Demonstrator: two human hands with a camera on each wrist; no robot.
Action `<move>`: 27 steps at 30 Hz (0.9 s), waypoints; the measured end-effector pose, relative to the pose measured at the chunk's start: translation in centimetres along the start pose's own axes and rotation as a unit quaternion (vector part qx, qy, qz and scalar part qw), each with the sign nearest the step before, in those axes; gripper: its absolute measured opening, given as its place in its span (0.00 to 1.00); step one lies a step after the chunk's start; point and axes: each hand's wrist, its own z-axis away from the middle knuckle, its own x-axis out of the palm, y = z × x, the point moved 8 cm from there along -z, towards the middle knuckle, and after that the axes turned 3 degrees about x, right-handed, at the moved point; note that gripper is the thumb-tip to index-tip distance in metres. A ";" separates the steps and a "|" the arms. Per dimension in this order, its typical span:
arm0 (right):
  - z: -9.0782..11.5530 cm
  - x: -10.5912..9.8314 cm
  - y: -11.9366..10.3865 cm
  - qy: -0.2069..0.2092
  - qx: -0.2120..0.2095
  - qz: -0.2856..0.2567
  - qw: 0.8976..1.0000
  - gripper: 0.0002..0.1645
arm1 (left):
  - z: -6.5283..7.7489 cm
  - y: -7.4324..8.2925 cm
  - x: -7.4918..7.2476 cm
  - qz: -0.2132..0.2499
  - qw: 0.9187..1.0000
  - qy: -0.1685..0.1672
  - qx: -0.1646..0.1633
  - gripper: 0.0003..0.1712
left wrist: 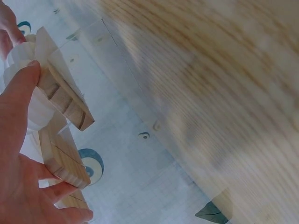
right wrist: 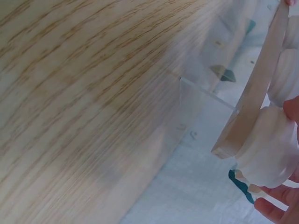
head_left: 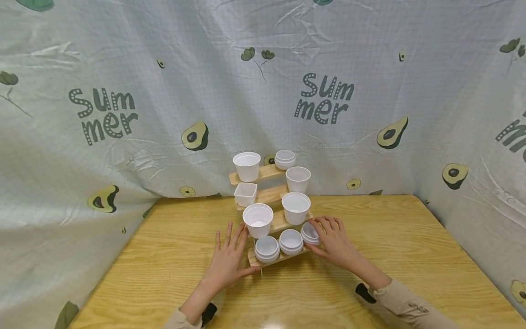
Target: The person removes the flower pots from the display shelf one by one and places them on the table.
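Running crosswise, the stand (head_left: 269, 195) spans between wide left grip (head_left: 227, 261) and wide right grip (head_left: 336, 242), the right at the end pot (head_left: 308, 233).

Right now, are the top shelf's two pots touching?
Apart: the head view shows bare wood of the top shelf between the large pot and the small pot.

From here the right hand (head_left: 334, 244) covers part of the pot (head_left: 309, 232) it grips. Its sleeve (head_left: 407, 301) and the rightmost lettering (head_left: 514, 138) are cut off.
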 end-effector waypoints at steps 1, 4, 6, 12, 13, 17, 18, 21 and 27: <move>0.0 0.0 0.0 0.000 0.000 0.002 1.000 0.36 | 0.0 0.0 0.0 -0.001 1.000 0.000 0.000 0.60; 0.1 -0.1 0.1 0.004 -0.003 0.003 1.000 0.36 | 0.0 0.1 -0.1 0.004 1.000 -0.002 -0.001 0.60; 0.2 -0.2 0.1 0.008 -0.007 0.004 1.000 0.37 | 0.0 0.1 -0.1 0.005 1.000 -0.001 -0.001 0.60; 0.6 -0.2 0.4 0.009 -0.005 0.007 1.000 0.38 | 0.1 0.1 -0.1 0.002 1.000 0.004 0.000 0.60; 0.6 -0.2 0.5 0.007 -0.003 0.006 1.000 0.38 | 0.1 0.1 -0.1 0.003 1.000 0.003 -0.001 0.60; 0.8 -0.2 0.6 0.000 0.001 0.011 1.000 0.38 | 0.2 0.0 0.0 0.004 1.000 0.000 -0.004 0.60; 0.8 -0.2 0.6 -0.002 0.002 0.011 1.000 0.39 | 0.2 0.0 0.0 0.005 1.000 -0.001 -0.004 0.60; 0.9 -0.4 0.7 -0.010 0.004 0.012 1.000 0.39 | 0.2 0.0 0.0 0.004 1.000 -0.001 -0.004 0.59; 0.8 -0.4 0.7 -0.026 0.007 0.010 1.000 0.40 | 0.2 -0.1 0.0 0.005 1.000 -0.001 -0.005 0.60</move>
